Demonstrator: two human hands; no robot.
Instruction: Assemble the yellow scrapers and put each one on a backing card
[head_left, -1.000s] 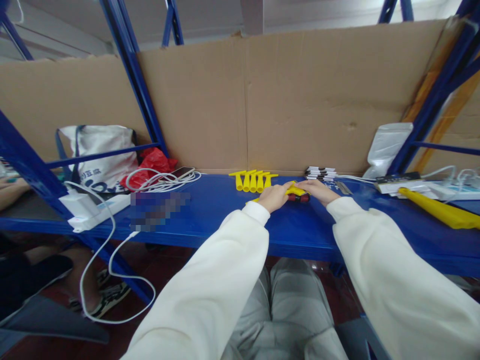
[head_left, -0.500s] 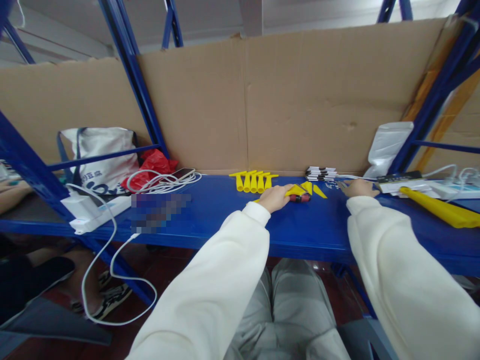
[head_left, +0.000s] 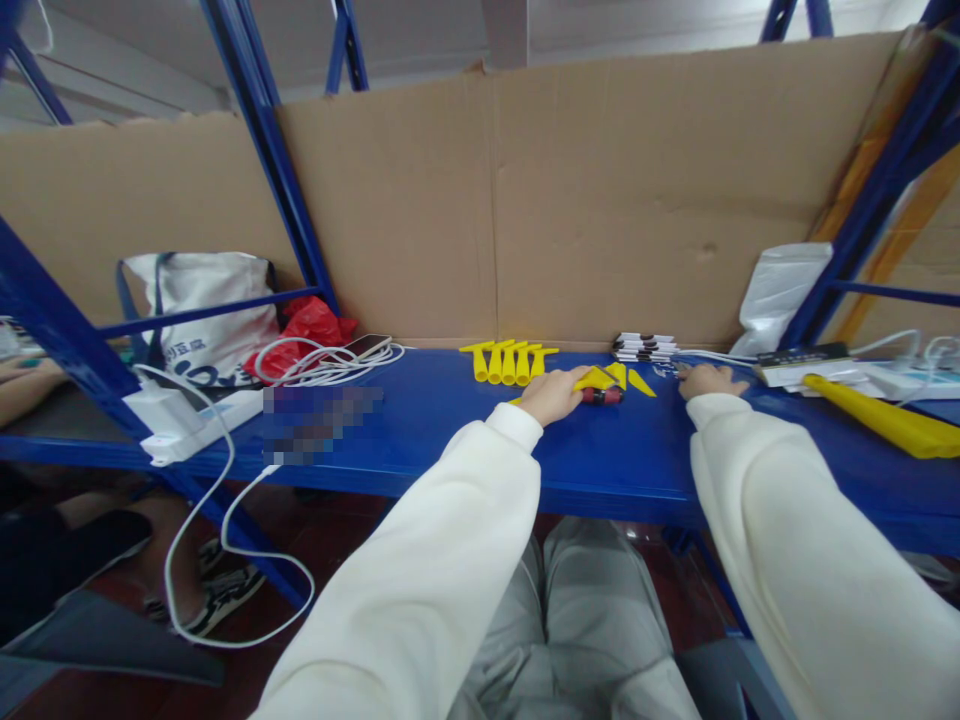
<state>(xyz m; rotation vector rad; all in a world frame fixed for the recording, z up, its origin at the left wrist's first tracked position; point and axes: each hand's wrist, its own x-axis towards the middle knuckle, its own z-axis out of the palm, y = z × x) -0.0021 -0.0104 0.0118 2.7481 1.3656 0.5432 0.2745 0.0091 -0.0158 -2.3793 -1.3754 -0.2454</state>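
My left hand is closed around a yellow plastic piece above the blue tabletop. Just under that piece lies a dark red, black-ended cylindrical thing. Loose yellow wedge-shaped pieces are beside it. My right hand rests palm down with fingers apart, its fingertips at a scatter of small metallic bits too small to name. Behind these is a stack of black-and-white strips. Several yellow T-shaped tubes stand in a row left of my left hand.
A long yellow piece lies at the right by a white power strip. To the left are coiled white cables, a red bag, a cloth bag and a white charger. Cardboard walls the back. Another person's arm shows far left.
My right hand has shifted slightly left over the small metallic bits. My left hand keeps its hold on the yellow piece, almost still.
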